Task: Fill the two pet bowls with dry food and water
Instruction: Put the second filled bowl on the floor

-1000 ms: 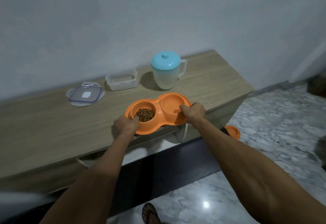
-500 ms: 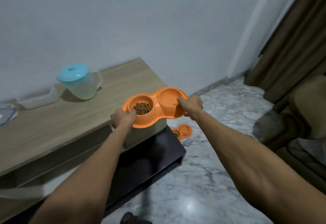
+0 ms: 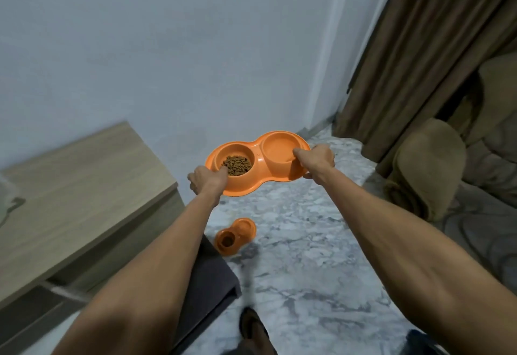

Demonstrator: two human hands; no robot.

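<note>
An orange double pet bowl (image 3: 258,184) is held in the air above the marble floor, to the right of the wooden cabinet. Its left cup holds brown dry food (image 3: 237,165); its right cup (image 3: 279,149) holds what looks like clear water. My left hand (image 3: 207,181) grips the bowl's left rim, thumb inside the food cup. My right hand (image 3: 315,158) grips the right rim. A second, smaller-looking orange double bowl (image 3: 235,235) lies on the floor below, with something dark in one cup.
The wooden cabinet top (image 3: 75,186) fills the left side, with a dark lower shelf (image 3: 207,279) jutting out. Brown curtains (image 3: 414,60) and a rolled brown blanket (image 3: 425,167) stand at the right. A sandalled foot (image 3: 253,329) shows at the bottom.
Both hands lifted the double bowl off the cabinet and carried it right, out over the floor. My view swung right; the jug and the containers have left the frame.
</note>
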